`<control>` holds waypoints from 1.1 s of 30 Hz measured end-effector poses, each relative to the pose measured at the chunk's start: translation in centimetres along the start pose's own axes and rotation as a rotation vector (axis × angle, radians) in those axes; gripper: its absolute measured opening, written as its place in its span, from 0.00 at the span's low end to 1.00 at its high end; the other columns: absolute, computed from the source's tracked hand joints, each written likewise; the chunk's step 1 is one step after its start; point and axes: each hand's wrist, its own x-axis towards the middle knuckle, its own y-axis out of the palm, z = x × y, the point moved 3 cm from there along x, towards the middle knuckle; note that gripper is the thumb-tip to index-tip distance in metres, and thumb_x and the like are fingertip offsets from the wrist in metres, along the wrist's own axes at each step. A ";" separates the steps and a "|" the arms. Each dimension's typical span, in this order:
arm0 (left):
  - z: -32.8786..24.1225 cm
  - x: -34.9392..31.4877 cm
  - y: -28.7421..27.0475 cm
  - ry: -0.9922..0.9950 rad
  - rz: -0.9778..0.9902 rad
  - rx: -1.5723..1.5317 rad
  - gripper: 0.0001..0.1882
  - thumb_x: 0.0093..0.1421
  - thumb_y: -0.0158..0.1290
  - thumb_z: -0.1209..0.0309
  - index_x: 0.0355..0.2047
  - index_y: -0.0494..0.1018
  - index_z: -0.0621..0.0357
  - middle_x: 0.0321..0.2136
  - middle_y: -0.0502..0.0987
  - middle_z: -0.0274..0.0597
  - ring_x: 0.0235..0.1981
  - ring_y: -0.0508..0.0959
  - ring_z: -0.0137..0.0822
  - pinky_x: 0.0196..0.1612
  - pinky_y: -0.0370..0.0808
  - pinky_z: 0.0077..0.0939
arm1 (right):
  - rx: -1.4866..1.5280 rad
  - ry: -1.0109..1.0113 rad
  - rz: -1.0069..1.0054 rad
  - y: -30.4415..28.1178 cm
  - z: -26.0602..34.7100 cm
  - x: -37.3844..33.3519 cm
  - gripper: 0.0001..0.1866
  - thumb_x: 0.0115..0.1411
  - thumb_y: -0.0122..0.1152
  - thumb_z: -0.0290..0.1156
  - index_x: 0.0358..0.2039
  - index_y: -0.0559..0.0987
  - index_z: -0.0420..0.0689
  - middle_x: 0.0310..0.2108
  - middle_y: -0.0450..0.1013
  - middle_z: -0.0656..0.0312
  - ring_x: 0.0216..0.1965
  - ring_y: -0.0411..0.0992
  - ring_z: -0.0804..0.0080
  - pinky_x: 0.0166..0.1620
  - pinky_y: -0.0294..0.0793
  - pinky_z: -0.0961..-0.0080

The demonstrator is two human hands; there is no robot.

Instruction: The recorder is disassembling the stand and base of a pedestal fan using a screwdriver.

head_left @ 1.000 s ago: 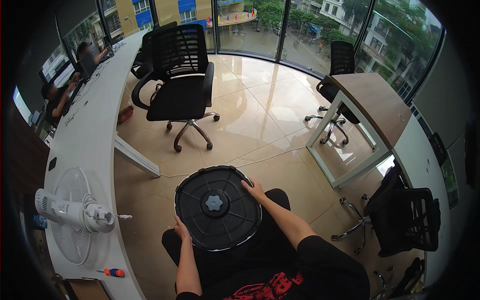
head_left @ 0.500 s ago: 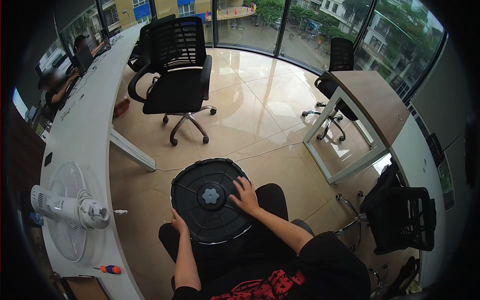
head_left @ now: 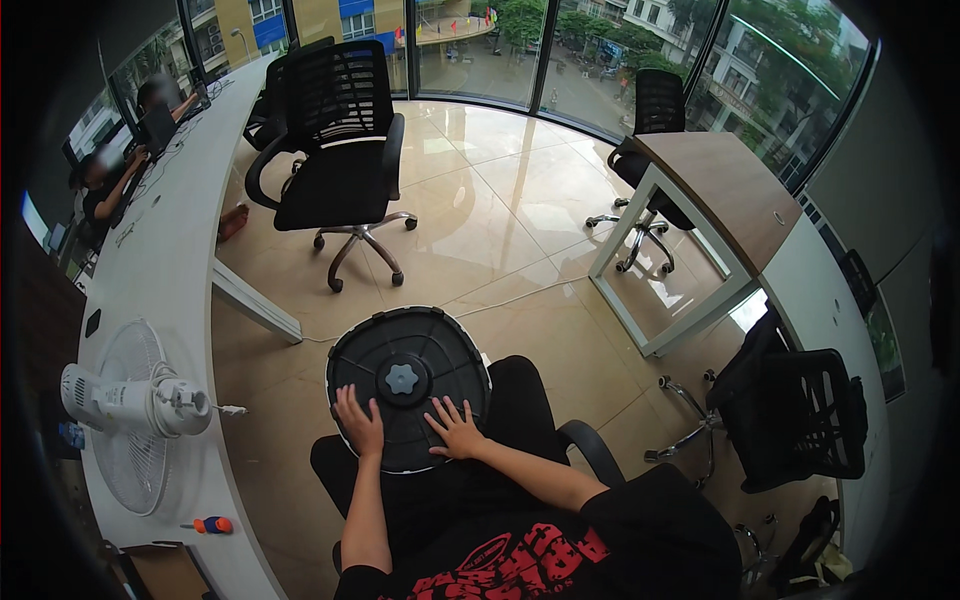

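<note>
On my lap rests a round black plastic fan base (head_left: 385,335), its ribbed underside turned up. A grey star-shaped knob (head_left: 402,379) sits at its middle. My left hand (head_left: 361,420) lies on the base's left part with its fingers apart. To the right of it, my right hand (head_left: 455,432) is spread flat on the near right part, below the knob. Neither hand holds anything. A white fan head (head_left: 140,420) lies on the long white table at my left, its cord wound about the motor. Near it is a screwdriver (head_left: 212,525) with an orange and blue handle.
The long white table (head_left: 165,290) curves along my left; two people work at its far end. A black office chair (head_left: 340,180) stands ahead. At right are a brown-topped desk (head_left: 725,185) and another black chair (head_left: 785,415). A white cable (head_left: 490,308) crosses the floor.
My left hand has moved from the base's left rim onto its face. My right hand has come down from the right edge toward the near part. The view has shifted slightly.
</note>
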 end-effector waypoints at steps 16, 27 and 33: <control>-6.4 6.1 6.7 0.693 0.645 0.189 0.38 0.49 0.69 0.65 0.62 0.70 0.45 0.63 0.68 0.45 0.67 0.65 0.48 0.62 0.66 0.48 | 0.107 0.044 0.262 -0.5 -1.6 -0.2 0.67 0.50 0.50 0.82 0.77 0.41 0.51 0.77 0.22 0.42 0.76 0.19 0.38 0.67 0.22 0.23; -6.6 7.2 8.7 0.882 0.717 0.329 0.39 0.48 0.69 0.53 0.61 0.71 0.43 0.51 0.74 0.44 0.56 0.72 0.43 0.51 0.70 0.39 | 0.102 0.030 0.269 -1.2 -1.6 -0.7 0.77 0.39 0.55 0.86 0.77 0.40 0.48 0.76 0.22 0.38 0.75 0.18 0.34 0.65 0.23 0.21; -8.2 9.4 9.3 1.024 0.790 0.531 0.44 0.40 0.71 0.40 0.54 0.74 0.51 0.44 0.76 0.40 0.45 0.80 0.41 0.44 0.73 0.41 | 0.075 0.015 0.286 -1.3 -1.4 -0.5 0.76 0.40 0.55 0.86 0.77 0.40 0.48 0.76 0.22 0.38 0.75 0.18 0.33 0.64 0.23 0.19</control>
